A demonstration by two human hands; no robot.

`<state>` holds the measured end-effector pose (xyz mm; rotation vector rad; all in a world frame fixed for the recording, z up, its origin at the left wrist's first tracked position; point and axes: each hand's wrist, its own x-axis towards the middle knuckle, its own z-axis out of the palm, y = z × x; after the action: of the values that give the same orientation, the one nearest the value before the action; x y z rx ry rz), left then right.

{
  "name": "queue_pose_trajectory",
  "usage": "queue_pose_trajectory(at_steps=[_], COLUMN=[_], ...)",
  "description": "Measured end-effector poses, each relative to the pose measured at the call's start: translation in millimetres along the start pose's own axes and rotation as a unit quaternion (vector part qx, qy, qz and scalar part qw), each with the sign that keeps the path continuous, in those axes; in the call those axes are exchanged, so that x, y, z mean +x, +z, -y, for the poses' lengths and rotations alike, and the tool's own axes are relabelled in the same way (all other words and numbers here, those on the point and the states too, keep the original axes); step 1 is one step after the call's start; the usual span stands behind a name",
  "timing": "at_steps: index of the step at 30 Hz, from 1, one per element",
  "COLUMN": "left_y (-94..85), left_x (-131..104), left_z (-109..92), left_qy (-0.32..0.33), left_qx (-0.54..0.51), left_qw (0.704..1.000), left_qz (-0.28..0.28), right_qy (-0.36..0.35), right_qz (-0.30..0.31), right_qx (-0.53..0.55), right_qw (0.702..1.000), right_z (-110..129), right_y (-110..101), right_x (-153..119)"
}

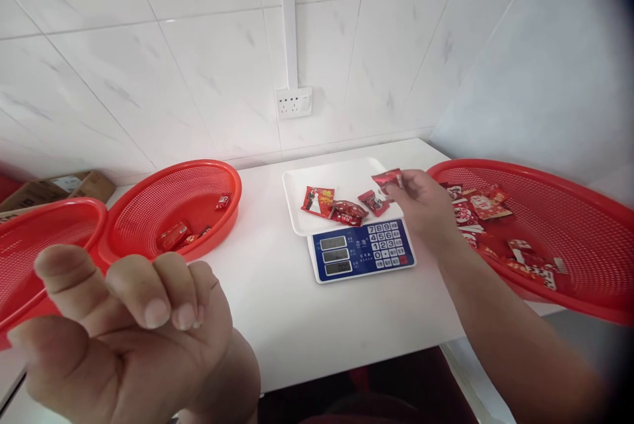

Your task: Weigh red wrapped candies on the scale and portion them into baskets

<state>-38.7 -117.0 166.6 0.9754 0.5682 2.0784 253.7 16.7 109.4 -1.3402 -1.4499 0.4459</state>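
My right hand pinches a small red wrapped packet over the right side of the scale's white tray. On that tray lie a red packet with a printed couple, a dark red packet and a small red and black packet. The scale's blue panel, with a keypad and three displays, faces me. Close to the camera at the lower left, my left hand is raised palm up, thumb and index finger apart, the other fingers curled, nothing held.
A red basket on the right holds several packets. Left of the scale, another red basket holds a few packets. A third red basket stands at the far left, before a cardboard box. A socket is on the tiled wall.
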Motion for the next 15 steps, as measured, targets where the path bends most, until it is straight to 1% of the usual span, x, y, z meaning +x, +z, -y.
queue_pose_trajectory(at_steps=[2,3,6,8,9,10,11,12,13,14,15], left_y=[7.8,11.9,25.9,36.8,42.3,47.5,52.0,55.3,57.2,57.4,56.0], left_x=[-0.2,-0.1,-0.6,-4.0,-7.4,-12.4,-18.9,-27.0,-36.5,-47.1,-58.3], left_z=[2.2,3.7,12.5,24.2,32.1,41.4,52.1,63.9,76.5,89.4,102.1], left_qy=[0.05,0.061,0.064,0.054,0.033,-0.004,-0.053,-0.105,-0.154,-0.19,-0.21], left_qx=[0.002,0.006,0.017,0.03,0.057,0.102,0.164,0.234,0.303,0.361,0.403], left_qw=[0.999,0.998,0.995,0.993,0.989,0.978,0.955,0.916,0.864,0.809,0.763], left_qz=[0.015,0.028,0.068,0.104,0.136,0.182,0.242,0.308,0.372,0.423,0.46], right_qy=[0.02,0.032,0.087,0.13,0.148,0.161,0.17,0.176,0.18,0.184,0.186], right_qz=[-0.016,-0.012,0.044,0.089,0.112,0.135,0.16,0.189,0.218,0.246,0.271], right_qx=[0.002,0.013,0.068,0.087,0.088,0.086,0.082,0.079,0.078,0.078,0.076], right_qw=[1.0,0.999,0.993,0.984,0.979,0.974,0.969,0.963,0.956,0.949,0.941], right_z=[-4.3,-7.6,-18.9,-24.2,-25.8,-26.7,-27.1,-27.1,-27.1,-27.0,-27.1], right_y=[-11.5,-16.6,-30.2,-38.9,-43.3,-47.6,-51.7,-55.4,-58.3,-60.4,-61.4], right_x=[-22.5,-34.3,-69.7,-91.5,-101.2,-109.9,-117.6,-124.3,-129.9,-134.5,-138.4])
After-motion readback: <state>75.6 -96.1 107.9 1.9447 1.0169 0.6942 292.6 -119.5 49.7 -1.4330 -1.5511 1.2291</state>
